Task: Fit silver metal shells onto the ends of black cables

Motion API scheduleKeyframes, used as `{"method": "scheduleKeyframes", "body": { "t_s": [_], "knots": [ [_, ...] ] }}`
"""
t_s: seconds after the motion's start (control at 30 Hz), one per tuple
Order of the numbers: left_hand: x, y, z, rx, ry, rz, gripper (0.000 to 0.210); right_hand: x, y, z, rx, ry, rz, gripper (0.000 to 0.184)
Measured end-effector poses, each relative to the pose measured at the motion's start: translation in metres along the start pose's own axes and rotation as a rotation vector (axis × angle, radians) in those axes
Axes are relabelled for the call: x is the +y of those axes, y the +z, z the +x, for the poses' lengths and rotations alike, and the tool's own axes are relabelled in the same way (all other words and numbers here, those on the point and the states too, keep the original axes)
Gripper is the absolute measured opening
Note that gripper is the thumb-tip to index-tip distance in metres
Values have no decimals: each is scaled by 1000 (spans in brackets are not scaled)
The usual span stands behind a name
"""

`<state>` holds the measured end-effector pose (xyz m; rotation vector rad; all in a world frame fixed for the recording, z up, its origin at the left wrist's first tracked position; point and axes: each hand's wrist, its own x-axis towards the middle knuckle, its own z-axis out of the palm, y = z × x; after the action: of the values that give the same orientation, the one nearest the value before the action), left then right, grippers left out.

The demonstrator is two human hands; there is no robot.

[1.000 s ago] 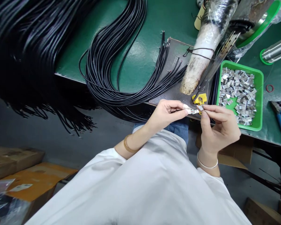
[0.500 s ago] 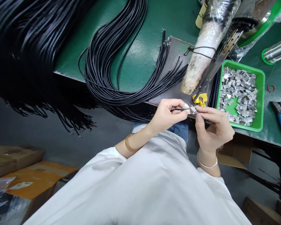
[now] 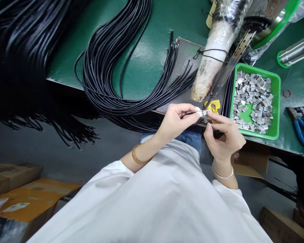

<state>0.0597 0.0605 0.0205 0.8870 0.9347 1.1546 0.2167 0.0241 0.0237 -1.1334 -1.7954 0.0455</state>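
My left hand [image 3: 177, 119] pinches a black cable close to its end, with thumb and index finger pressed together. A small silvery metal connector [image 3: 204, 112] sits at its fingertips. From the other side, my right hand [image 3: 224, 135] meets the connector with its index fingertip, while the thumb is bent just below. Between them another metallic glint shows, too small to make out. Behind my fingers lies a yellow piece [image 3: 213, 106] beside the tip of a soldering iron [image 3: 224, 76]. A bundle of black cables [image 3: 101, 84] curves across the bench to my left, ends toward me.
A green tray [image 3: 275, 104] of loose metal connectors stands at the right. Blue-handled pliers [image 3: 299, 130], a red ring [image 3: 286, 93] and a solder spool [image 3: 294, 53] lie beyond it. A plastic-wrapped white tube [image 3: 209, 62] slants over the dark board. More cables [image 3: 27, 67] hang off the bench's left.
My right hand has moved slightly up and left, and the connector now sits closer to my left fingertips. The whole view has shifted a little.
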Motion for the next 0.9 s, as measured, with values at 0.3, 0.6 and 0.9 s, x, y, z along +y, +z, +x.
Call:
{"method": "scheduleKeyframes", "body": {
  "t_s": [0.3, 0.6, 0.9],
  "knots": [
    [-1, 2, 2, 65, 53, 90, 7, 5, 1, -1, -38, 11, 28, 23],
    [2, 5, 4, 55, 83, 99, 13, 5, -1, 4, -65, 66, 93, 22],
    [1, 8, 2, 82, 122, 159, 11, 3, -1, 8, -58, 65, 98, 21]
  ]
}}
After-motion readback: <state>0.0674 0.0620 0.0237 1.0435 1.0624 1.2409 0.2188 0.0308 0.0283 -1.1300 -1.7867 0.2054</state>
